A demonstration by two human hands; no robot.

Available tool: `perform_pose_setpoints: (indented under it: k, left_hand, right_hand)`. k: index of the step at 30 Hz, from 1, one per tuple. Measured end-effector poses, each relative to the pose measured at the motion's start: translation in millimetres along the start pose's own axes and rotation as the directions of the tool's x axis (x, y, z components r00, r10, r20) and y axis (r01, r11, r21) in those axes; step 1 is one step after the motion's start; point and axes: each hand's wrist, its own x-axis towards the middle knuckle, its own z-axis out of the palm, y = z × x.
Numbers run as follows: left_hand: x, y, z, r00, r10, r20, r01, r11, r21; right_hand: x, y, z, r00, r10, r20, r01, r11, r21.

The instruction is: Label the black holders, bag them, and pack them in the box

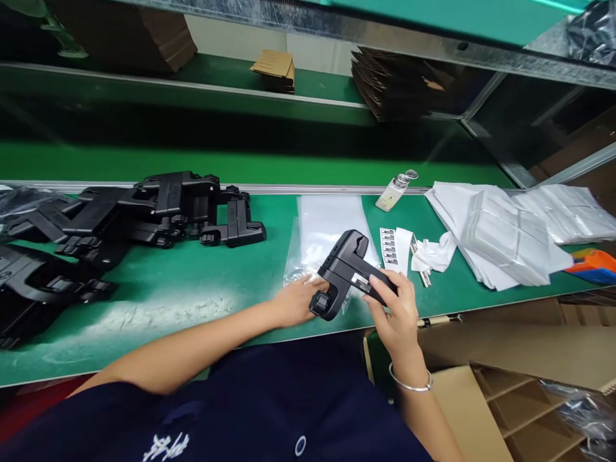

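My right hand (394, 309) is closed around one arm of a black plastic T-shaped bracket (350, 266). This bracket has a knob at its lower left end and a small white label on the held arm. It is raised over the near edge of a stack of clear plastic bags (332, 221). My left hand (299, 300) lies at the bags' near left corner, touching the plastic. Its fingertips are partly hidden behind the bracket, so their grip does not show. A sheet of printed labels (389, 246) lies just beyond my right hand.
Several similar black brackets (168, 199) are piled on the left of the green table (192, 346). A small bottle (393, 191) stands behind the labels. Right of it lie a crumpled white cloth (436, 252) and bundled bags (505, 231). A divided carton (520, 410) is below right.
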Motion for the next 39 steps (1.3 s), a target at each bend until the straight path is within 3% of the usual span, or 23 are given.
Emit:
perform_pose_setpoints:
  k: [5,11,15,17,20,22,23,25,27,31,34,39]
  left_hand:
    - [0,-23,0.2,0.999,-0.039,-0.034,0.037,0.998,-0.045]
    - [-4,-20,0.0,0.994,-0.08,-0.075,0.072,0.992,-0.099]
    - [-10,-22,-3.8,0.992,-0.107,-0.062,0.104,0.993,-0.046]
    - [-16,-28,-7.7,0.993,-0.101,-0.069,0.1,0.995,-0.018]
    - [-23,-37,-15.2,0.994,-0.088,-0.063,0.087,0.996,-0.023]
    - [-25,-37,-18.4,0.996,-0.087,-0.008,0.087,0.996,0.015]
    - [-24,-35,-18.6,0.996,-0.086,0.032,0.085,0.995,0.047]
    - [-22,-28,-16.2,0.993,-0.08,0.091,0.07,0.992,0.105]
    - [-19,-22,-12.4,0.991,-0.09,0.097,0.077,0.989,0.129]
    - [-15,-26,-8.3,0.984,-0.177,0.001,0.175,0.976,0.133]
    - [-16,-35,-4.7,0.984,-0.174,-0.033,0.177,0.974,0.141]
    - [-19,-41,6.4,0.973,-0.225,-0.051,0.229,0.97,0.077]
  right_hand:
    - [4,-6,-3,0.999,-0.026,0.046,0.026,1.0,-0.008]
    - [5,-7,3,0.999,-0.025,0.027,0.025,1.0,-0.004]
    - [5,-4,7,0.991,0.114,0.073,-0.121,0.988,0.095]
    - [7,-4,5,0.956,0.269,0.116,-0.287,0.941,0.178]
    - [12,-3,-1,0.838,0.496,0.227,-0.544,0.789,0.285]
    - [15,-1,-3,0.773,0.564,0.289,-0.634,0.69,0.349]
    - [17,0,-4,0.762,0.574,0.299,-0.647,0.664,0.375]
    - [18,-1,-5,0.787,0.551,0.278,-0.617,0.679,0.399]
    - [18,-4,-7,0.853,0.473,0.222,-0.522,0.763,0.38]
    - [13,-12,-9,0.978,0.186,0.091,-0.202,0.954,0.222]
    - [11,-16,-8,0.998,0.012,0.057,-0.017,0.995,0.101]
    - [15,-22,-5,0.994,-0.092,0.063,0.092,0.996,0.004]
